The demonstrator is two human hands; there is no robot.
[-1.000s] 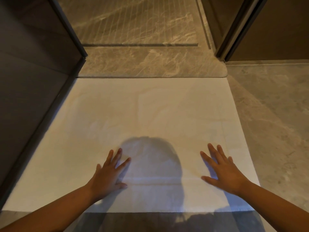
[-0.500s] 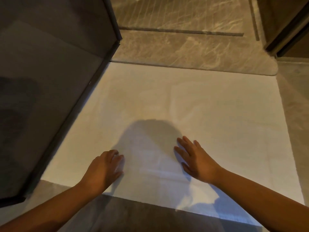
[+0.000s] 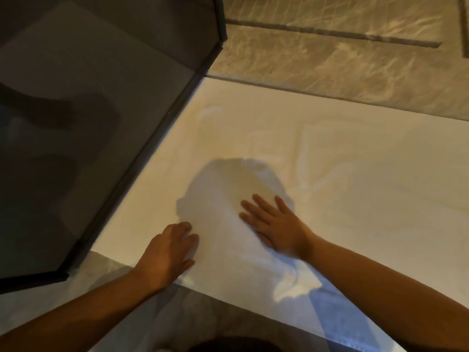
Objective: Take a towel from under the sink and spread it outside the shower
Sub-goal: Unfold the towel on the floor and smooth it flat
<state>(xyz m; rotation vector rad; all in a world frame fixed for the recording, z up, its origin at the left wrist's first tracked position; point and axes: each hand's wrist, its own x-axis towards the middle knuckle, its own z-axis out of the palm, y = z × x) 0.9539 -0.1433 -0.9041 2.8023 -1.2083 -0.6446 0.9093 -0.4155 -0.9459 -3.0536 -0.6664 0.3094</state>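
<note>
white towel [image 3: 342, 174], veined beige marble floor [image 3: 355, 69]

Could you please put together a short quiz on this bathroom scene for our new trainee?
1. True or false: the towel lies folded in a stack.
2. The right hand is: A) flat on the towel with straight fingers; B) pinching a corner of it; C) raised clear of it.
3. Which hand rests nearer the dark glass panel?
Key: 1 false, it is spread out flat; 2 A; 3 the left hand.
</note>
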